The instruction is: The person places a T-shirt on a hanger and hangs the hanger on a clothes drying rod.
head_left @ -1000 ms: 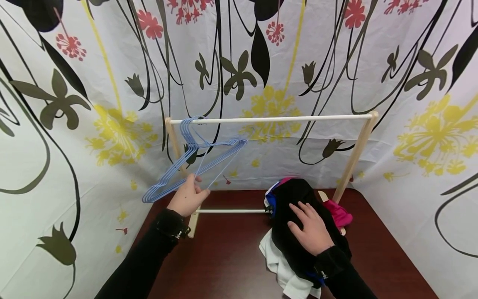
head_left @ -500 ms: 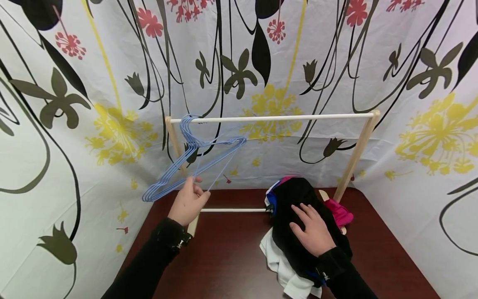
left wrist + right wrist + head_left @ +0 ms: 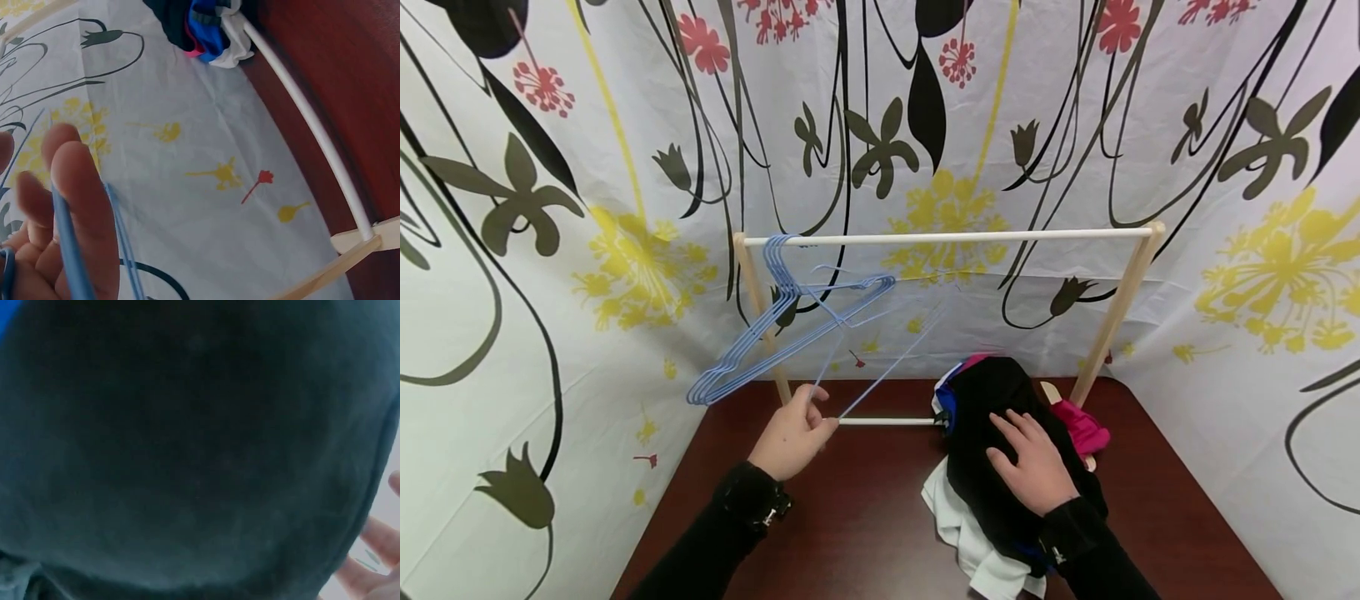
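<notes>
My left hand pinches a thin blue hanger by its lower part, in front of the rack and apart from its top rail. Close up in the left wrist view, a blue rod of the hanger crosses the fingers. Several more blue hangers hang bunched at the left end of the rail. On the right, my right hand rests with spread fingers on a black garment that tops a clothes pile. Dark cloth fills most of the right wrist view, with some fingers at its edge.
The wooden rack stands on a dark red-brown table, with a low white bar across it. White cloth and pink cloth stick out of the pile. A flower-print curtain surrounds the table.
My left hand has drawn the hanger off the bunch, down and to the right, toward me. The right hand stays on the black garment, almost still.
</notes>
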Demonstrator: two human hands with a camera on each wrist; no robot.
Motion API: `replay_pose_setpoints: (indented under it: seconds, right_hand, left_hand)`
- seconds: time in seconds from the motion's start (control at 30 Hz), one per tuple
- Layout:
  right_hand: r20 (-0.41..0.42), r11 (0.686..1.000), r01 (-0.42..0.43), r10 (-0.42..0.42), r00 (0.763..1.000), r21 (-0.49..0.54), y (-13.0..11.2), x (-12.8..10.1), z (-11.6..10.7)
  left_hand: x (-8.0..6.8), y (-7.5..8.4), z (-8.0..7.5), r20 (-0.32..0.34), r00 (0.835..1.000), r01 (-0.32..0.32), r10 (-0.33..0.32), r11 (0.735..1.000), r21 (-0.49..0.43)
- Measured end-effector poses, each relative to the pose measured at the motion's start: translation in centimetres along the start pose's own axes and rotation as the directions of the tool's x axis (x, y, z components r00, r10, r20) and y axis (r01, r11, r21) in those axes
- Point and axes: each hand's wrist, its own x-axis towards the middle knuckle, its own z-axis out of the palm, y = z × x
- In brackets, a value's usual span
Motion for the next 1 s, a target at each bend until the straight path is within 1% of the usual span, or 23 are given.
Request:
replay_pose_setpoints:
  seconds: [0.13, 0.23, 0.37, 0.5, 0.67, 0.77, 0.87, 1.0]
  right_hand:
    - [0.007, 1.0, 0.002, -0.001, 1.0, -0.016, 0.6, 0.5, -0.9]
    - [0.017, 0.999, 0.007, -0.007, 1.0, -0.037, 1.1, 1.5, -1.8]
    - [0.04, 0.997, 0.009, -0.007, 0.999, -0.072, 1.7, 3.5, -3.0]
    - [0.077, 0.991, 0.03, -0.02, 0.997, -0.134, 1.7, 6.3, -3.6]
    - [0.175, 0.976, 0.067, -0.031, 0.984, -0.205, 1.4, 9.9, -3.0]
    - [0.229, 0.975, 0.059, -0.008, 0.973, -0.214, 1.3, 11.9, -2.5]
    - [0.273, 0.974, 0.043, 0.02, 0.962, -0.221, 1.2, 13.9, -2.1]
    - [0.314, 0.964, 0.018, 0.069, 0.947, -0.265, 1.4, 16.0, -0.8]
  left_hand:
    - [0.0, -0.6, 0.7, 0.045, 0.999, 0.016, -0.016, 1.0, 0.004]
    - [-0.1, -1.0, 1.1, 0.073, 0.996, 0.045, -0.046, 0.999, 0.005]
    - [-0.2, -1.6, 1.6, 0.107, 0.993, 0.045, -0.046, 0.999, 0.019]
    - [-0.5, -2.0, 1.8, 0.118, 0.992, 0.048, -0.051, 0.998, 0.028]
    - [-1.2, -2.5, 2.1, 0.123, 0.989, 0.082, -0.085, 0.996, 0.024]
    - [-1.3, -2.5, 2.4, 0.129, 0.987, 0.088, -0.091, 0.996, 0.024]
    - [-1.2, -2.3, 2.6, 0.126, 0.989, 0.078, -0.08, 0.997, 0.019]
    - [-1.0, -2.1, 2.8, 0.114, 0.991, 0.071, -0.072, 0.997, 0.013]
